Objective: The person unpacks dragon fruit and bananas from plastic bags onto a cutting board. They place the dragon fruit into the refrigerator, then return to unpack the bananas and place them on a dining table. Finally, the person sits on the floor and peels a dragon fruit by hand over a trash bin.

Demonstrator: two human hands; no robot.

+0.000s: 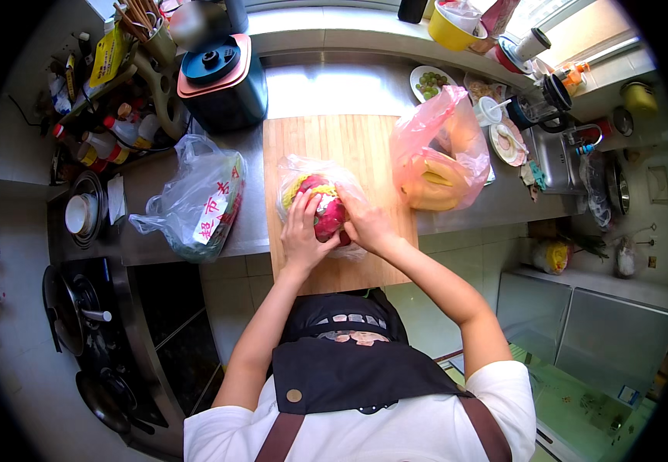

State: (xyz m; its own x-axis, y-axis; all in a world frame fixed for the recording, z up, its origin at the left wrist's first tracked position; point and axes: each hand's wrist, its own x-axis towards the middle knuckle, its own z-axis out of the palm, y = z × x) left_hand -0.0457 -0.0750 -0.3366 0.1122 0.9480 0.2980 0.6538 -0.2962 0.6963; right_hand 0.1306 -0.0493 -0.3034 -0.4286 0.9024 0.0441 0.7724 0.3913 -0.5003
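Observation:
On the wooden cutting board (362, 144) a pink-red fruit, most likely a dragon fruit (329, 217), sits in a thin clear plastic bag (289, 167). Yellow foam netting (294, 189) covers its upper part. My left hand (302, 234) lies over the fruit's left side, with its fingers on the netting and its thumb at the near end. Against the right side rests my right hand (368, 222), index finger stretched along the fruit and thumb below. Both hands grip the fruit between them. Its underside and part of the bag are hidden by my hands.
A pink plastic bag with bananas (438, 173) stands on the board's right edge. To the left lies a tied clear grocery bag (207, 202). A dark blue appliance (224, 86) stands behind. A plate of grapes (429, 84) and a sink (553, 156) are at right.

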